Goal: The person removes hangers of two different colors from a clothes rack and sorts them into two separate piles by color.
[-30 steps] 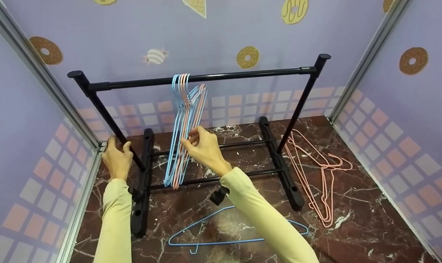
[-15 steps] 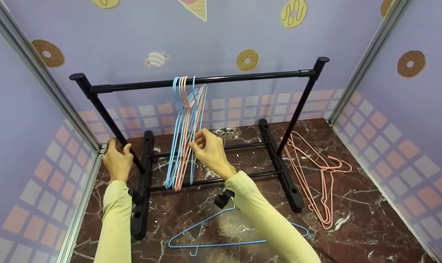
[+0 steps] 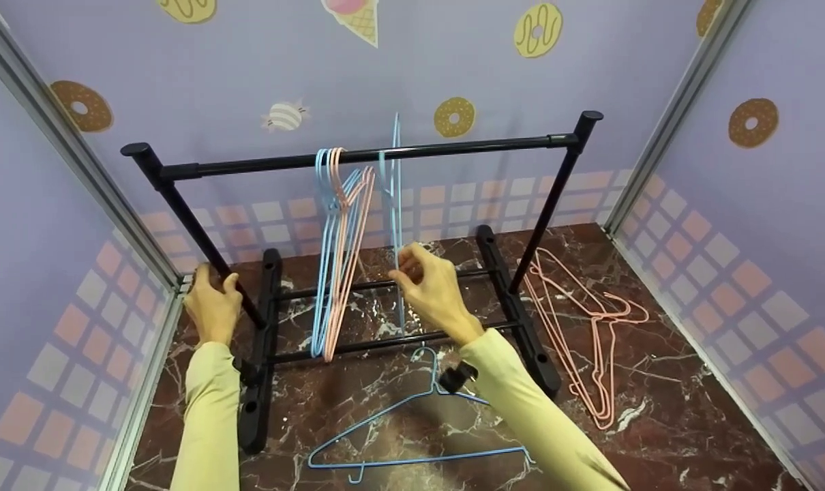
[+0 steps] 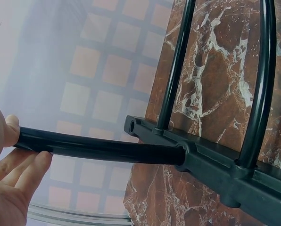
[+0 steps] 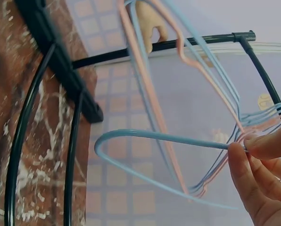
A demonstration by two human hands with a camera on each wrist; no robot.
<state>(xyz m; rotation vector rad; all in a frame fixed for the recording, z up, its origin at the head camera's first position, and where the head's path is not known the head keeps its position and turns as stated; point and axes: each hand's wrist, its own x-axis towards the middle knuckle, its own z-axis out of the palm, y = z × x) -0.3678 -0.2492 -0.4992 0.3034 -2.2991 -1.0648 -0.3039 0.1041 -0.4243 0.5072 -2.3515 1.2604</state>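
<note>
My left hand holds the left upright post of a black clothes rack, thumb on one side and fingers on the other. With thumb and fingertips, my right hand pinches a blue hanger by its sloping shoulder. That hanger's hook overlaps the rack's top bar in the head view, and the hanger stands nearly edge-on there. To its left, a bunch of blue and pink hangers hangs from the bar.
A blue hanger lies on the brown marbled floor in front of the rack. Pink hangers lie beyond its right foot. Two low crossbars join the feet. Purple patterned walls enclose the rack on three sides.
My right hand has moved to the right, drawing one blue hanger away from the bunch along the bar. My left hand stays at the post.
</note>
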